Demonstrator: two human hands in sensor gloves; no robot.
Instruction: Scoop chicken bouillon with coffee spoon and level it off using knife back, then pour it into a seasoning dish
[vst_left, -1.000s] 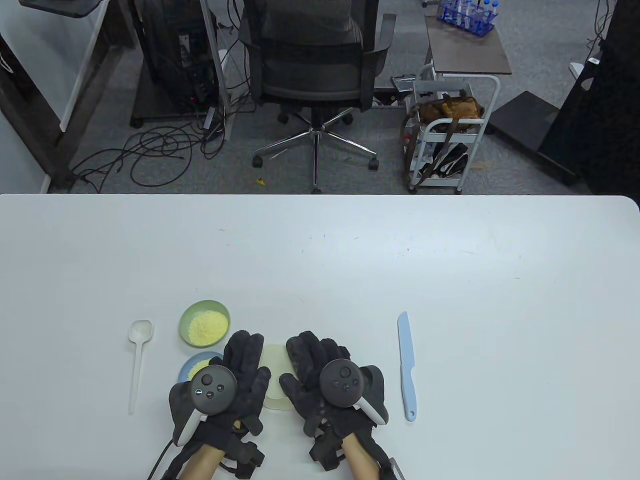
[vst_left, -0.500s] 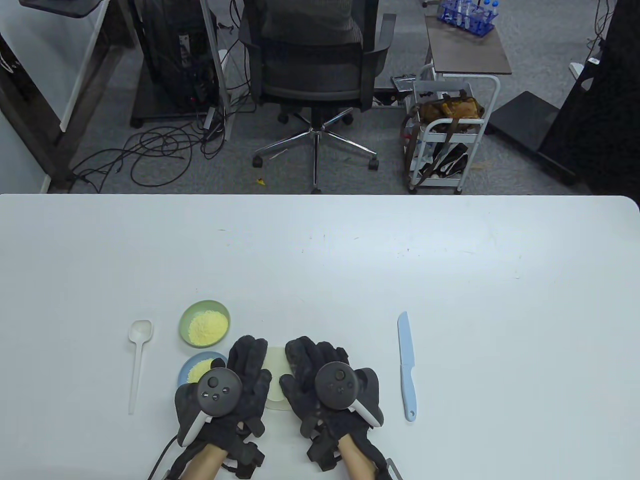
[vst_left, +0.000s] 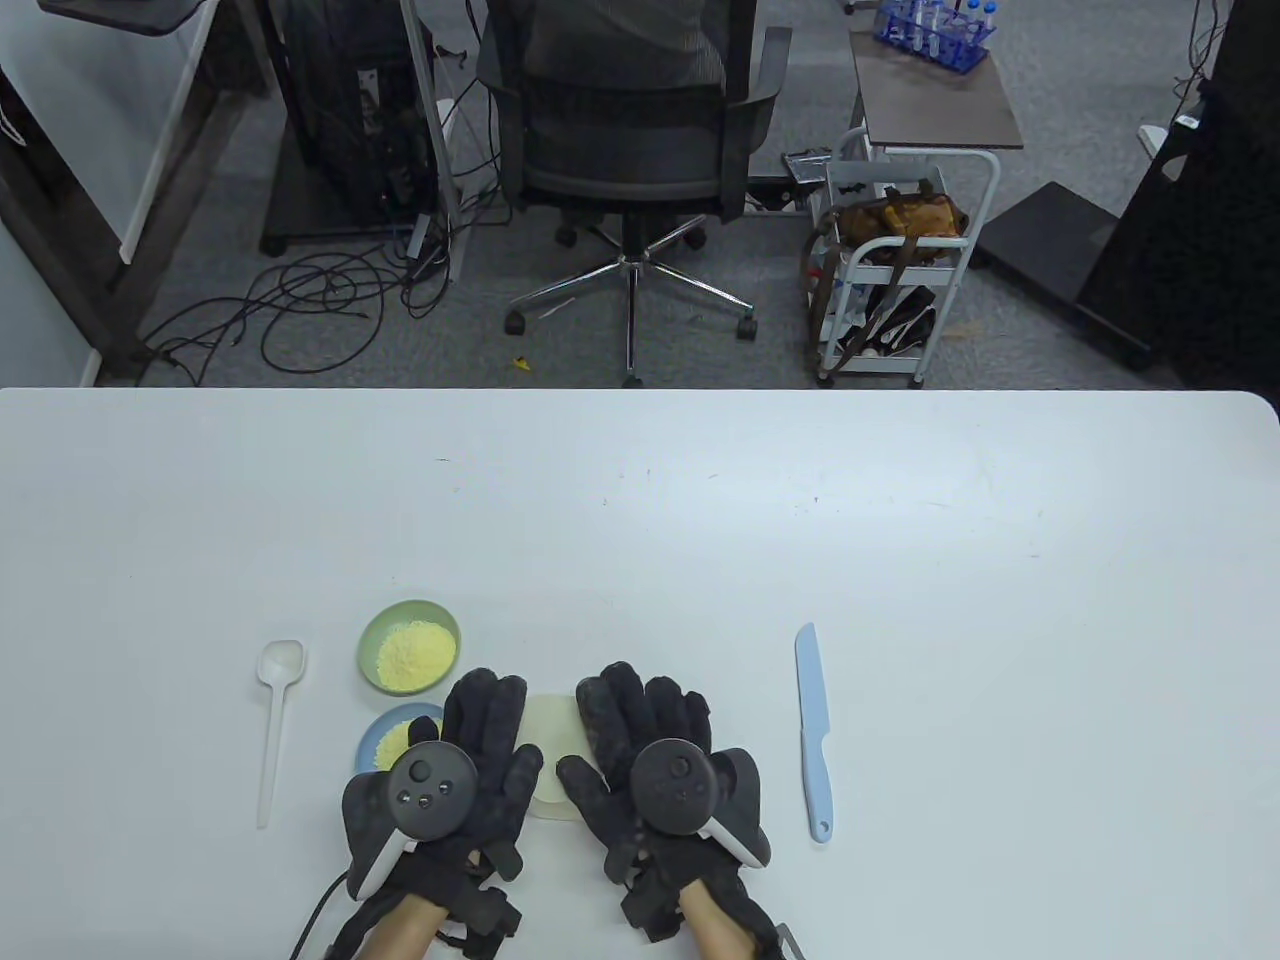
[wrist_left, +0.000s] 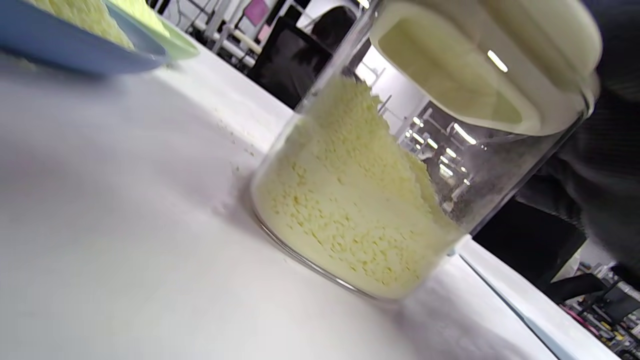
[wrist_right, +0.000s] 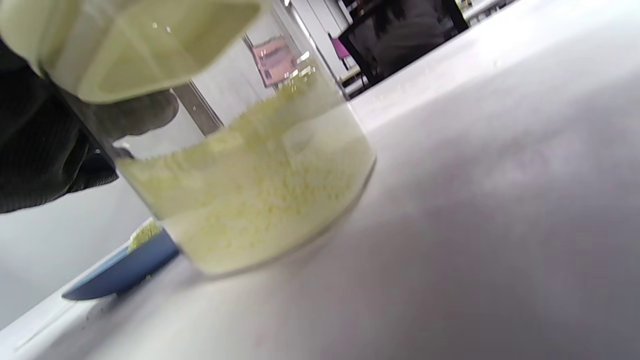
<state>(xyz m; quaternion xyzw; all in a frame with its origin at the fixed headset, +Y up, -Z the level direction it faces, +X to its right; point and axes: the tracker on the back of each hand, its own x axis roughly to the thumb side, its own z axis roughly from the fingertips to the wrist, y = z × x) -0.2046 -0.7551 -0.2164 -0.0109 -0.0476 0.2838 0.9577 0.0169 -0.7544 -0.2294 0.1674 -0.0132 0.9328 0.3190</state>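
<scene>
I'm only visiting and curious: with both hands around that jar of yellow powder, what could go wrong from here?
1. The clear glass jar of yellow granules still wears its cream lid; tugging it off could jolt the jar.
2. The blue dish sits right beside the left hand, so it could get knocked.

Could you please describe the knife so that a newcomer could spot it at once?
On the white table, look to the right of the two gloved hands. The knife lies alone there, pale blue, tip pointing away from the person. The long spoon across the table is white.
</scene>
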